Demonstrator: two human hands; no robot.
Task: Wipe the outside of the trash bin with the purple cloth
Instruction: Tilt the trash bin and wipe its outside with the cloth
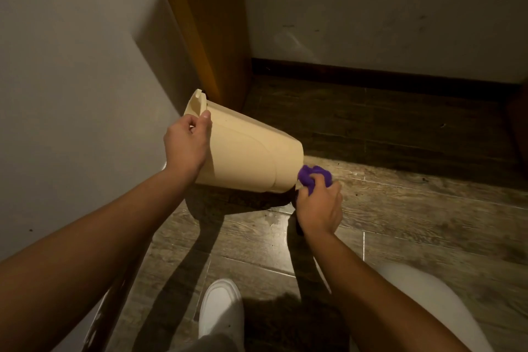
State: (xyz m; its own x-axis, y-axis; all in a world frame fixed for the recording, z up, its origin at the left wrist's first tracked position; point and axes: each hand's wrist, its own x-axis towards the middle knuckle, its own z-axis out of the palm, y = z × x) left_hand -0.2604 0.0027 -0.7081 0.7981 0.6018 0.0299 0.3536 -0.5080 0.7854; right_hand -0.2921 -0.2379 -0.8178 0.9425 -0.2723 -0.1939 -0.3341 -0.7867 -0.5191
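The cream trash bin hangs tipped above the wood floor, mouth toward ten o'clock, inside hidden. The left hand pinches its rim. At four o'clock, the right hand is closed around the purple cloth touching the bin's base.

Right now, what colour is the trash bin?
Pale cream-beige, plain; the trash bin shows best in the head view.

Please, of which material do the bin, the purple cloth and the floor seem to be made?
Trash bin: likely plastic; smooth matte cream shell with moulded seams.
Purple cloth: soft fabric, perhaps microfibre; it bunches in the right hand.
Floor: wood-look planks or tile; printed grain, pale joints.
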